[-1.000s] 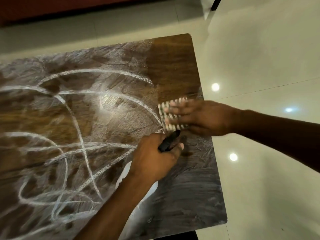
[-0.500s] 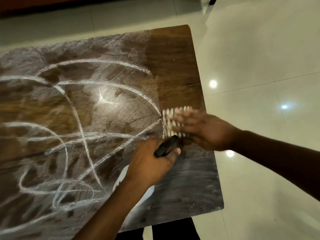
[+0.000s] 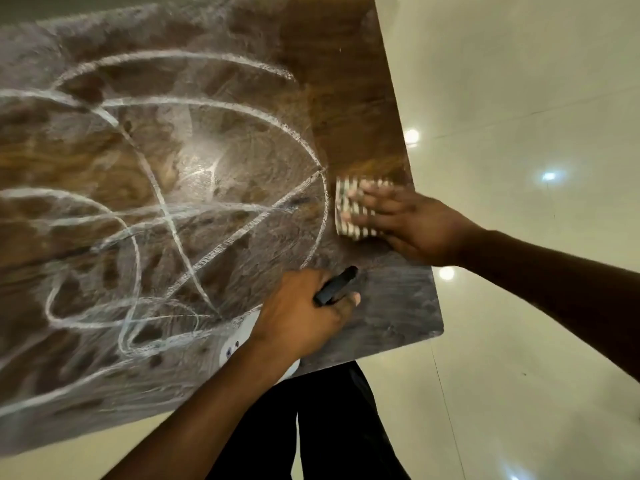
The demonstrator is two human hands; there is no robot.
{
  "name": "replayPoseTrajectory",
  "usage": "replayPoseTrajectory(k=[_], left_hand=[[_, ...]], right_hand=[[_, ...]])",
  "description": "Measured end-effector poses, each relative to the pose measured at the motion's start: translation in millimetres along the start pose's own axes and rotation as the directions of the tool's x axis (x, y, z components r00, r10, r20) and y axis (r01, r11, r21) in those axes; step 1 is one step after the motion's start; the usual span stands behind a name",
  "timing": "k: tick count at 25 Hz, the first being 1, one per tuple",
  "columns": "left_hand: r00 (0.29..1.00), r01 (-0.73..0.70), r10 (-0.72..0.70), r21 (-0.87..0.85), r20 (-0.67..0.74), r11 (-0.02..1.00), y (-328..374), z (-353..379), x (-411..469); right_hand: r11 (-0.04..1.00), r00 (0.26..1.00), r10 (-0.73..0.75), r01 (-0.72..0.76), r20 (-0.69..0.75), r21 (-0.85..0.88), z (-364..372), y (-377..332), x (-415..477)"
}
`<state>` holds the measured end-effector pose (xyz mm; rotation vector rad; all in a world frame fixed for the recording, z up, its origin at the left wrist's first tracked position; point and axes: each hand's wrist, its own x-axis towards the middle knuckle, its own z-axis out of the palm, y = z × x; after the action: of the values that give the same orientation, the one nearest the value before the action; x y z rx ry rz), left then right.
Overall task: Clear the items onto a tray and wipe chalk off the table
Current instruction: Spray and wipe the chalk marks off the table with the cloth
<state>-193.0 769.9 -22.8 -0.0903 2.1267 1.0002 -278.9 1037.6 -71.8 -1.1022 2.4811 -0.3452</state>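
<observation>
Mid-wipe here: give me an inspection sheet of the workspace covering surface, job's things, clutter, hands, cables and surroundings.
Surface: brown wooden table smeared with white chalk scribbles; far right strip looks wiped.
Job's things: black-and-white striped wiping pad lies near the right edge; no tray seen.
Clutter: white plastic object under the left wrist, kind unclear.
Hands: right hand presses flat on the pad; left hand grips a black handle.
Cables: nothing seen.
Surroundings: glossy pale tiled floor; person's dark trousers.
</observation>
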Motion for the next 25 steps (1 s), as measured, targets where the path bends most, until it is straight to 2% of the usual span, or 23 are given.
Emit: replayPoseTrajectory(k=[1,2,3,4,5,6,7,8,9,11,13,14,15,17,19,20,21,25], left_hand=[[1.0,-0.008,0.008,0.011,0.015,1.0,-2,4,-6],[0.999,-0.018,0.017,0.018,0.027,1.0,-4,8,-10],[0.999,-0.026,0.025,0.027,0.039,0.999,-6,12,-15],[0.998,-0.038,0.035,0.048,0.05,0.998,-7,17,-19],[0.997,-0.057,0.053,0.077,0.058,0.995,-7,23,-24],[0.996,-0.079,0.073,0.107,0.057,0.991,-7,30,-29],[0.995,-0.094,0.088,0.134,0.048,0.987,-6,37,-33],[0.995,-0.1,0.097,0.154,0.032,0.983,-6,43,-38],[0.995,-0.104,0.103,0.159,0.012,0.982,-8,47,-41],[0.994,-0.106,0.108,0.13,-0.011,0.986,-11,52,-45],[0.996,-0.089,0.088,0.091,0.016,0.992,-13,54,-50],[0.996,-0.089,0.087,0.087,0.032,0.992,-13,55,-53],[0.995,-0.097,0.094,0.099,0.032,0.99,-13,57,-57],[0.992,-0.125,0.124,0.131,0.014,0.984,-16,62,-62],[0.991,-0.134,0.136,0.143,-0.002,0.981,-19,67,-64],[0.99,-0.136,0.138,0.147,-0.004,0.98,-21,68,-64],[0.99,-0.136,0.138,0.15,-0.004,0.979,-22,70,-66],[0.99,-0.139,0.14,0.112,0.002,0.984,-26,66,-71]], right_hand=[[0.992,0.991,-0.115,0.118,0.062,-0.04,4,-4,-25],[0.983,0.983,-0.164,0.17,0.077,-0.071,5,0,-40],[0.988,0.991,-0.128,0.131,0.038,-0.082,4,6,-44],[0.999,0.999,-0.008,0.006,-0.045,-0.05,6,7,-42],[0.985,0.975,0.17,-0.165,-0.141,0.04,8,2,-34],[0.936,0.916,0.343,-0.314,-0.206,0.16,12,-9,-25],[0.884,0.858,0.453,-0.398,-0.241,0.244,19,-26,-19],[0.873,0.843,0.475,-0.414,-0.253,0.259,30,-46,-21],[0.903,0.882,0.413,-0.364,-0.226,0.23,45,-69,-34],[0.987,0.986,0.137,-0.128,-0.091,0.098,72,-104,-83],[0.997,0.997,-0.066,0.065,0.036,0.032,74,-108,-132],[0.997,0.996,-0.08,0.08,0.05,0.009,71,-99,-145],[0.999,0.999,-0.032,0.033,0.033,-0.008,69,-89,-148],[0.981,0.976,0.192,-0.188,-0.107,0.052,63,-73,-131],[0.878,0.861,0.467,-0.426,-0.201,0.219,59,-82,-99],[0.834,0.806,0.543,-0.486,-0.236,0.26,63,-96,-90],[0.829,0.792,0.553,-0.492,-0.258,0.265,72,-114,-91],[0.937,0.927,0.331,-0.302,-0.177,0.174,99,-165,-158]])
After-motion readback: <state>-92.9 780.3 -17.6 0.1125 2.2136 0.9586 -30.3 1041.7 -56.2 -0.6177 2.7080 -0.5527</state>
